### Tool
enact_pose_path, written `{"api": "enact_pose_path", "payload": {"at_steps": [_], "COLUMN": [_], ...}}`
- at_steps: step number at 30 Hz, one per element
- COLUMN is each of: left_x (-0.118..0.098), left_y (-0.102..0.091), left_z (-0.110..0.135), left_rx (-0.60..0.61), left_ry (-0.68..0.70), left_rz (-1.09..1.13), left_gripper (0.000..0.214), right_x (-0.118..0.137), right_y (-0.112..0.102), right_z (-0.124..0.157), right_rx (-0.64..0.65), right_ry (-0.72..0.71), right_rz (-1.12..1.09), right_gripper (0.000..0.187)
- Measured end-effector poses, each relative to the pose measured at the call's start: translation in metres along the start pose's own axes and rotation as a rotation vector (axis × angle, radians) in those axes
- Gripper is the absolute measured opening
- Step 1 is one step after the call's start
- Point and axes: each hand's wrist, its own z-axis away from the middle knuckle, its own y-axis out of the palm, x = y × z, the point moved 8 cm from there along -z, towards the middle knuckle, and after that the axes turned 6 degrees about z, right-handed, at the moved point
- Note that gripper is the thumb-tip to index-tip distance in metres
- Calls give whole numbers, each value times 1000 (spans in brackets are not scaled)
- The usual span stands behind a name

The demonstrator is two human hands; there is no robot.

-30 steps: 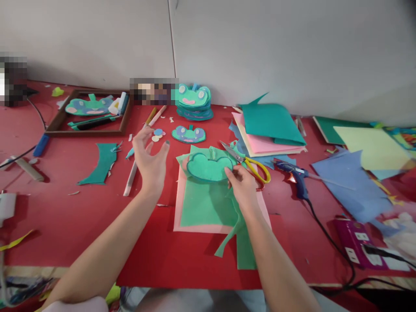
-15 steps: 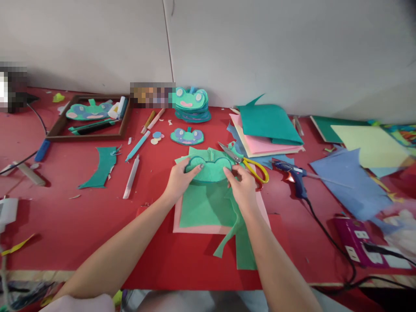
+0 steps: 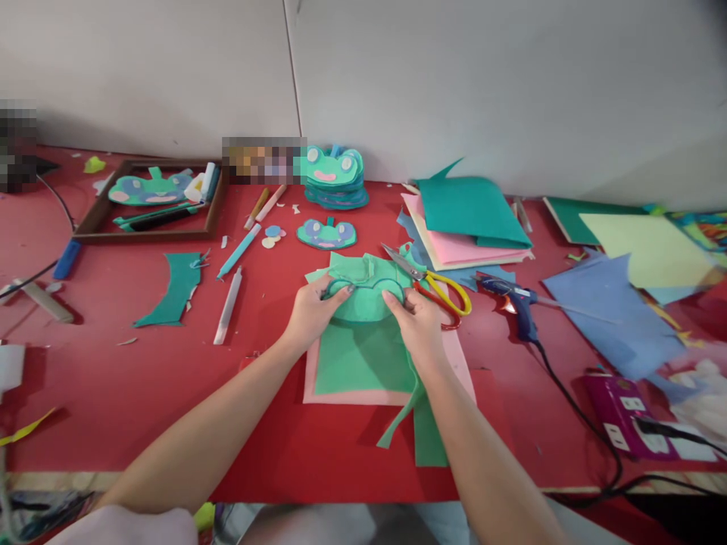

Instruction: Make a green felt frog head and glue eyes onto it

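Note:
Between my two hands is a frog-head-shaped green felt piece [image 3: 366, 303] with a darker teal edge. My left hand [image 3: 312, 306] pinches its left end, thumb on top. My right hand [image 3: 417, 318] pinches the right end the same way. Beneath it lie green felt sheets [image 3: 357, 363] on a pink sheet [image 3: 310, 390]. Scissors [image 3: 435, 284] with yellow and red handles lie just beyond my right hand. A finished felt frog face [image 3: 326, 235] rests farther back, in front of a stack of frog faces [image 3: 334, 178].
A brown tray [image 3: 145, 236] holding a frog face and pens stands back left. Pens [image 3: 228, 306] and a teal scrap [image 3: 176, 291] lie left. To the right are folded felt sheets [image 3: 471, 208], a blue glue gun [image 3: 514, 299] with its cord, blue felt [image 3: 613, 318] and a purple power strip [image 3: 630, 416].
Both hands keep hold of the felt piece, which has tilted and dipped slightly, so its upper edge shows differently. The view has shifted a little.

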Motion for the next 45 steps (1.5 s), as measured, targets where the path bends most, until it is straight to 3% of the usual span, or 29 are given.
{"api": "enact_pose_path", "payload": {"at_steps": [5,14,21,26,35,45], "left_x": [0,1,3,4,-6,-7], "left_y": [2,5,8,7,10,8], "left_z": [0,1,4,4,6,9], "left_rx": [41,48,75,75,109,89], "left_ry": [20,18,-132,-94,-16,3], "left_rz": [-33,-26,-48,-125,-166,-246], "left_gripper": [29,26,29,31,26,27], "right_x": [-3,-13,-3,7,4,12], "right_y": [9,13,5,2,13,17], "right_z": [-1,-3,-1,2,4,4], "right_rx": [56,57,14,-9,90,121], "right_ry": [13,75,19,-12,44,-52], "right_rz": [-49,-156,77,175,-97,24], "right_gripper": [31,32,34,35,31,30]}}
